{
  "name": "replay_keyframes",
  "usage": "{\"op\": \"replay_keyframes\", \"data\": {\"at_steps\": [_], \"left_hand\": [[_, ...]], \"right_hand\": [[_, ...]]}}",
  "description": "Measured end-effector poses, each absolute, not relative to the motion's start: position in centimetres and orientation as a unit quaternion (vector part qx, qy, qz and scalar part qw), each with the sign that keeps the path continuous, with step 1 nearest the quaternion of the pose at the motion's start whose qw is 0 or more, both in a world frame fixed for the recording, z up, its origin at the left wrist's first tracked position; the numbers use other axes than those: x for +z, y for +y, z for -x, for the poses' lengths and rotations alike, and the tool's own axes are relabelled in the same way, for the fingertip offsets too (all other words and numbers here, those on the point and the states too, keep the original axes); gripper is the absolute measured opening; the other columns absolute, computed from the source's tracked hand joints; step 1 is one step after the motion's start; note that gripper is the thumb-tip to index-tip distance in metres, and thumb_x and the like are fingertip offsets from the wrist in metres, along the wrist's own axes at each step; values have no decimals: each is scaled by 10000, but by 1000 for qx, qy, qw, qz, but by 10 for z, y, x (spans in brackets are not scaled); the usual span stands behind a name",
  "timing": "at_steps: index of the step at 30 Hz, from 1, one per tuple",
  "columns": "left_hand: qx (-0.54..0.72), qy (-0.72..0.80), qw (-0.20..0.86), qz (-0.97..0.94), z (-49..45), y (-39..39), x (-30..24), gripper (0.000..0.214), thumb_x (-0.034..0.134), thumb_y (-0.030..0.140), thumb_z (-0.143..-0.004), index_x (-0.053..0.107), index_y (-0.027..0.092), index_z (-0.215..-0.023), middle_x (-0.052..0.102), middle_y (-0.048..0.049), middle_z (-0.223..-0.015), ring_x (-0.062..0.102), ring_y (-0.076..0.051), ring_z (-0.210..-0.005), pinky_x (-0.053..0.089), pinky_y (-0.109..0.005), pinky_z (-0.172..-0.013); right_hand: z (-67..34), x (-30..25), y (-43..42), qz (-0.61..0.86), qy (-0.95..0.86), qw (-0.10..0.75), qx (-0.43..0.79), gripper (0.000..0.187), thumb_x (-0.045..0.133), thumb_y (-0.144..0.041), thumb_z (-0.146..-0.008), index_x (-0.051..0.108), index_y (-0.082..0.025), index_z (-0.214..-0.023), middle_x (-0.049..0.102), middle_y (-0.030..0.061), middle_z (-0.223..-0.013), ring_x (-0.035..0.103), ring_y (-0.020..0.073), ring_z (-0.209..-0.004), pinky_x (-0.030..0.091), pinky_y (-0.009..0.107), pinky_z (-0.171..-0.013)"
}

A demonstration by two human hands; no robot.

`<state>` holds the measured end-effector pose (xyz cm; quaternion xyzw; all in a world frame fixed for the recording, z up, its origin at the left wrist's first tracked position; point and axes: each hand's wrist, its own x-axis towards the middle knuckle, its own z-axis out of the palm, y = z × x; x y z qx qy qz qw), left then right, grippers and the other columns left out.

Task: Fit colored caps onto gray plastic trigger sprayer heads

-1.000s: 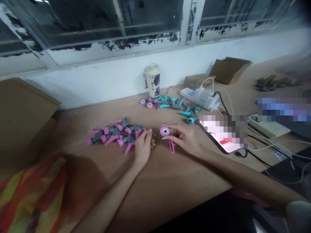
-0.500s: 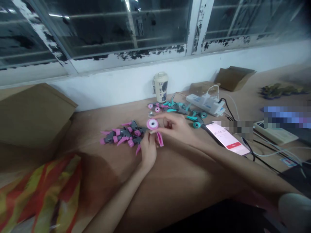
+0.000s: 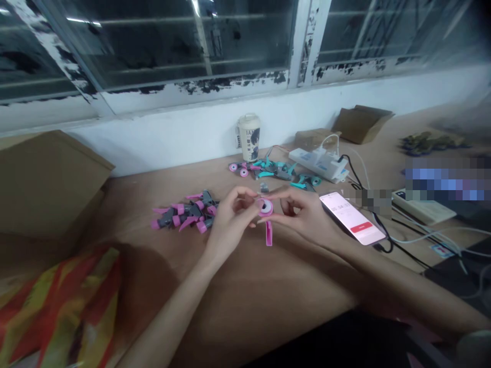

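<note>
My left hand [image 3: 230, 225] and my right hand [image 3: 303, 217] meet over the wooden table [image 3: 276, 286]. Together they pinch a pink spray-trigger part [image 3: 266, 208] with a round pink and white collar; its pink lever [image 3: 268, 233] hangs down below the fingers. A small grey piece [image 3: 264, 188] shows just above the collar. Left of my hands lies a pile of pink and grey trigger heads [image 3: 186, 215]. Behind them, near a paper cup [image 3: 248, 137], lies a pile of teal and grey trigger heads [image 3: 276, 170] with loose pink collars [image 3: 238, 169].
A phone [image 3: 352, 217] with a lit screen lies right of my hands, beside a white power strip [image 3: 318, 162] and trailing cables [image 3: 422, 237]. Cardboard boxes [image 3: 46, 179] stand at the left and back right. A colourful cloth [image 3: 57, 301] lies at the near left.
My left hand has risen from the table beside the pink pile and joined my right hand on the pink part, which moved slightly right and lower; the view shifted a little.
</note>
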<state>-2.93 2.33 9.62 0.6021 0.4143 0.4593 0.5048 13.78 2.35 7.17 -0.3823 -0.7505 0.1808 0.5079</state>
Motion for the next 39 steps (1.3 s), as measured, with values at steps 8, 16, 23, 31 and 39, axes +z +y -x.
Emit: {"op": "replay_keyframes", "data": {"at_steps": [8, 16, 23, 31, 39], "left_hand": [[411, 412, 702, -409, 16, 19, 84, 95, 577, 253, -759, 554, 175, -808, 552, 2, -791, 540, -107, -706, 445, -189, -547], [392, 390, 740, -382, 11, 20, 75, 55, 568, 179, -725, 566, 142, -765, 561, -24, -785, 550, -129, -736, 461, -244, -632], [391, 445, 673, -443, 8, 16, 71, 75, 521, 166, -730, 575, 157, -782, 597, -36, -887, 563, -130, -803, 434, -187, -569], [254, 556, 365, -702, 30, 32, 79, 253, 479, 321, -807, 611, 201, -986, 677, -74, -961, 622, -243, -879, 471, -343, -732], [217, 659, 110, -712, 76, 42, 118, 369, 444, 459, -827, 587, 223, -1071, 701, -60, -983, 621, -289, -951, 450, -358, -754]], "right_hand": [[-134, 50, 17, 367, -766, 521, 88, 171, 635, -257, -805, 642, -214, -971, 668, 17, -868, 514, 96, -590, 417, 230, -543], [-139, 44, 20, 406, -750, 515, 88, 168, 628, -272, -808, 636, -217, -966, 630, -4, -780, 494, 91, -565, 415, 225, -540], [-139, 43, 13, 382, -769, 494, 132, 166, 620, -275, -813, 639, -210, -965, 654, 20, -898, 549, 102, -645, 447, 227, -611], [-129, 38, 37, 436, -778, 419, 174, 208, 657, -305, -777, 616, -216, -960, 650, 8, -903, 588, 126, -736, 435, 232, -646], [-82, 37, 84, 461, -811, 314, 177, 307, 574, -439, -823, 586, -212, -1029, 675, 26, -1004, 621, 153, -826, 430, 245, -659]]}}
